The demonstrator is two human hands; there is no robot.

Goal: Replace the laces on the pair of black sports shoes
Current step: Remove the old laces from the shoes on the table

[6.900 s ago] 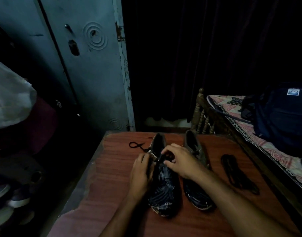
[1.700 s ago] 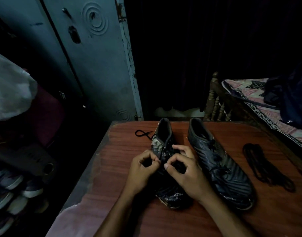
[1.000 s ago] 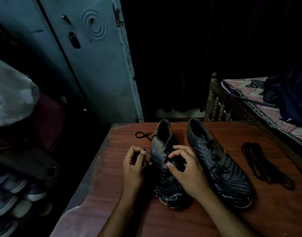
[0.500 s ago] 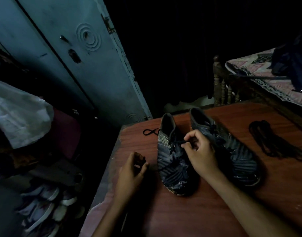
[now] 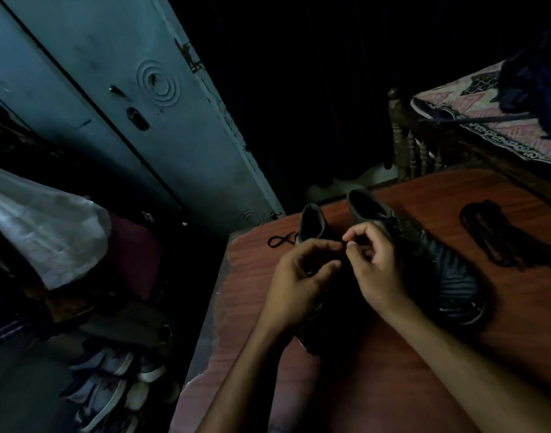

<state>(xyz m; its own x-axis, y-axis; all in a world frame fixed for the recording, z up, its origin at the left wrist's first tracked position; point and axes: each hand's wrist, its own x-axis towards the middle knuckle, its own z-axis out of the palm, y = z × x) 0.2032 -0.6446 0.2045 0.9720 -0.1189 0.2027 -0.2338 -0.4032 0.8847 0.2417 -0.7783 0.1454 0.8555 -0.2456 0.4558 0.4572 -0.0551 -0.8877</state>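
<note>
The reddish-brown wooden tabletop (image 5: 517, 307) ends in a worn left edge just beside the left forearm, with a dark drop past it to a heap of pale sneakers (image 5: 111, 392) on the floor; its far edge runs just behind the shoe heels, and a carved wooden bed frame (image 5: 405, 145) stands close off the far right corner. Bare tabletop lies open to the left of the shoes and toward the near edge. The pair of black sports shoes sits side by side near the far left corner, heels away from the person. The left black shoe (image 5: 311, 220) is mostly hidden under both hands; the right black striped shoe (image 5: 449, 270) lies touching or just beside it, laced, its toe angled right. The left hand (image 5: 299, 276) and right hand (image 5: 377, 267) meet over the left shoe, thumb and forefinger of each curled together, pinching a thin black lace (image 5: 344, 245). A loose lace end (image 5: 280, 240) loops on the table beside the heel. A bundle of black spare laces (image 5: 502, 242) lies well apart to the right.
</note>
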